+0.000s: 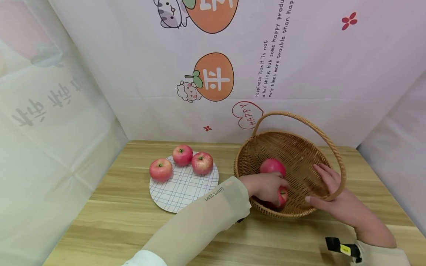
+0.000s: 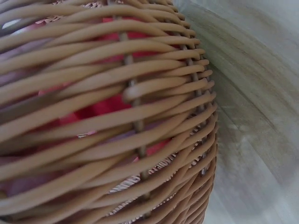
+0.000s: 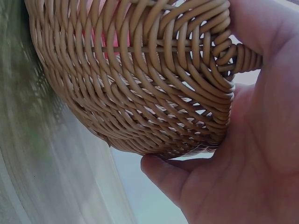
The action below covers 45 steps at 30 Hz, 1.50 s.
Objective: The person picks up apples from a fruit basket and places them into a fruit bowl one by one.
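Observation:
A brown wicker basket [image 1: 296, 151] with a tall arched handle stands on the table, tipped so that its inside faces me. Reaching in over its near left rim, my left hand [image 1: 264, 187] curls its fingers round a red apple [image 1: 283, 195], which it partly hides. A second, pinkish-red apple [image 1: 273, 166] lies just behind that hand. At the basket's right side, by the foot of the handle, my right hand [image 1: 339, 199] grips the rim. The left wrist view is mostly filled by woven wicker [image 2: 163, 107], with red showing through the gaps.
Left of the basket lies a round white plate [image 1: 186, 188] with a blue grid. Three red apples sit at its back edge, among them one at the left [image 1: 161, 170]. A printed white cloth [image 1: 149, 74] hangs behind the wooden table [image 1: 110, 207].

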### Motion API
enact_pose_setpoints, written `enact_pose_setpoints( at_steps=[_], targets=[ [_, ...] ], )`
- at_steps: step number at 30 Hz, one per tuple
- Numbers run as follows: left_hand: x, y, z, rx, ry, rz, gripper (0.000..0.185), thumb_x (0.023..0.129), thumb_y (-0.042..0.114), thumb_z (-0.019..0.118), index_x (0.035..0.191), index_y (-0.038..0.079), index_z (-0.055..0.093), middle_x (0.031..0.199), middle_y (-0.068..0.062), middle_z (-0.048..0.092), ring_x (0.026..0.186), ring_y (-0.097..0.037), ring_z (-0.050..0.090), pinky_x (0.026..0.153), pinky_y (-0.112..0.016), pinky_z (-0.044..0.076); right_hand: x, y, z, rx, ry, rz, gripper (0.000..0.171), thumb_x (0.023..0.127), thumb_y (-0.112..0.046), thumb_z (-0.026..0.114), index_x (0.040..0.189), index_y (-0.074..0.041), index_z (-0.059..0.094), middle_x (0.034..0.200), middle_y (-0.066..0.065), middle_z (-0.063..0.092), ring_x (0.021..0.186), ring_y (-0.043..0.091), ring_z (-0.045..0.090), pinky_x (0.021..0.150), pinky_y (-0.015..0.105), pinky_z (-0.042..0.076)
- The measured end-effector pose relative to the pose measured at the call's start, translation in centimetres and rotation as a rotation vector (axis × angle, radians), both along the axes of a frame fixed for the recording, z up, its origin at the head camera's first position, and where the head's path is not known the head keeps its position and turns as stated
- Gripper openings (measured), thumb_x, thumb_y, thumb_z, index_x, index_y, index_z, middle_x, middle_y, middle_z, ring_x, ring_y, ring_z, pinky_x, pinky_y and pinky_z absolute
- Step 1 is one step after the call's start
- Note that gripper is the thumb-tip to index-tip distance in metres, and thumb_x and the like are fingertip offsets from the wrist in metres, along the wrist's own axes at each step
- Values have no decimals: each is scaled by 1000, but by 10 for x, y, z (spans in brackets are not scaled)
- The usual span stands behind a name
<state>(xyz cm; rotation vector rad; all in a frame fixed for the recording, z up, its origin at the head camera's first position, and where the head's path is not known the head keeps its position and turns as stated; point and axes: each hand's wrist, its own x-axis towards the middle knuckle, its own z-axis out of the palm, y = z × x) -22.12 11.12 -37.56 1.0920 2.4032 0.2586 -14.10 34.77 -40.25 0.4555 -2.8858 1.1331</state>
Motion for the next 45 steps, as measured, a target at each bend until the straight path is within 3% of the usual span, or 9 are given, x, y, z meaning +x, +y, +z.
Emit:
enact_pose_setpoints(
  at_steps=[4, 10, 15, 22, 25, 28, 32, 39, 45],
  targets=[
    [1, 1, 0, 12, 7, 6, 61, 87, 34, 78, 144, 32, 54, 150, 13, 38, 130, 2, 35, 97, -18, 35, 0, 1, 0, -5, 1, 1, 102, 91, -26, 74, 162, -24, 0, 161, 23, -12, 140, 58, -5, 86, 84, 22],
    [0, 0, 0, 33, 14, -5, 59, 88, 27, 78, 143, 29, 57, 146, 16, 44, 124, 5, 39, 92, -12, 33, 0, 1, 0, 9, 4, -5, 101, 92, -27, 74, 162, -24, 1, 161, 23, -11, 139, 60, 0, 85, 83, 24],
    [-1, -2, 1, 72, -30, 1, 58, 88, 24, 78, 142, 28, 58, 148, 15, 43, 127, 6, 35, 94, -12, 33, 0, 0, 0, 14, -5, -1, 102, 92, -28, 73, 161, -24, -1, 161, 24, -11, 138, 62, 2, 83, 83, 26],
    [-3, -4, 2, 113, -70, 16, 56, 86, 26, 80, 138, 31, 61, 144, 19, 45, 117, 4, 42, 89, -15, 36, -1, 0, 0, 0, 0, 1, 101, 92, -27, 73, 162, -22, 0, 161, 24, -10, 140, 59, -2, 85, 84, 23],
    [-2, -5, 5, 130, -91, 35, 56, 85, 27, 81, 137, 32, 62, 146, 18, 42, 126, 4, 37, 95, -16, 35, -2, 1, -1, -5, -2, -1, 100, 92, -27, 73, 162, -20, 1, 161, 25, -10, 140, 58, -4, 86, 84, 22],
    [-2, -7, 8, 154, -112, 60, 56, 85, 28, 81, 137, 33, 62, 145, 19, 44, 124, 2, 40, 96, -19, 36, -2, 1, -1, -6, -6, -2, 100, 93, -27, 72, 162, -19, 1, 161, 25, -10, 140, 58, -4, 85, 84, 22],
    [1, -11, 15, 207, -163, 149, 53, 84, 28, 81, 134, 34, 64, 132, 19, 53, 105, -3, 49, 85, -22, 43, -2, 1, 0, 4, -5, -4, 99, 93, -28, 72, 162, -19, 1, 160, 26, -10, 139, 59, -3, 85, 84, 23],
    [8, -22, 30, 414, -391, 395, 50, 82, 15, 81, 128, 31, 69, 106, 11, 59, 86, -12, 58, 59, -34, 57, -3, 0, 0, -8, -14, 0, 100, 94, -28, 71, 161, -19, -2, 160, 25, -13, 139, 59, -6, 87, 84, 20],
    [10, -36, 39, 532, -410, 416, 50, 81, 13, 83, 127, 26, 69, 115, 9, 54, 86, -13, 59, 57, -38, 59, -4, 0, -1, -6, -11, 5, 99, 95, -27, 70, 161, -17, -3, 160, 25, -14, 140, 57, -9, 88, 84, 19]
  ],
)
